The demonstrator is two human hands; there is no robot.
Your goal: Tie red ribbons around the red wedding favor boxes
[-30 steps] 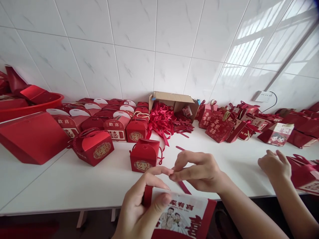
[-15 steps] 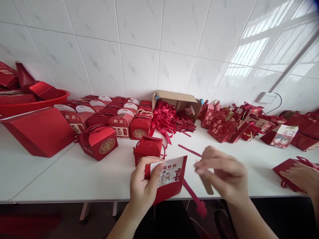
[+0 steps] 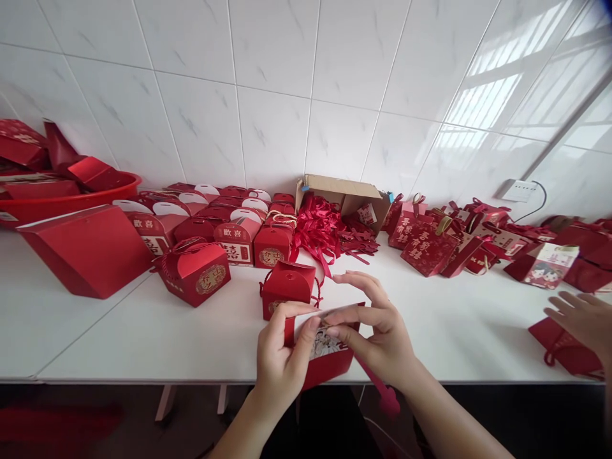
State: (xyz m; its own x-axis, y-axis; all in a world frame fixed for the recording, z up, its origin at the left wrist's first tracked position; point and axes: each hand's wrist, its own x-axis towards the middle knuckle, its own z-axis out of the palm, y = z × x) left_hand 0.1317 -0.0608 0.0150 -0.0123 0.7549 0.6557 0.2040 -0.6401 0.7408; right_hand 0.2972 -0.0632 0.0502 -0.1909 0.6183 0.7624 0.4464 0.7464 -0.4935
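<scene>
Red packet [image 3: 329, 368] | left fingers [image 3: 303, 347] grip it | right fingers [image 3: 356, 315] at its top, hold unclear | corded box [image 3: 289, 284] behind

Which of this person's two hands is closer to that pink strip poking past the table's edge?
The right hand, just above the pink strip in the picture. The left hand is farther off, to its left, gripping the red printed box.

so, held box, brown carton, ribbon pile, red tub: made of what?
Held box: likely printed paperboard, smooth; flat panels, crisp edges.
Brown carton: apparently cardboard, matte; plain brown flap.
Ribbon pile: probably satin-like fabric, shiny; soft loops.
Red tub: probably plastic, glossy; smooth rounded rim.
</scene>
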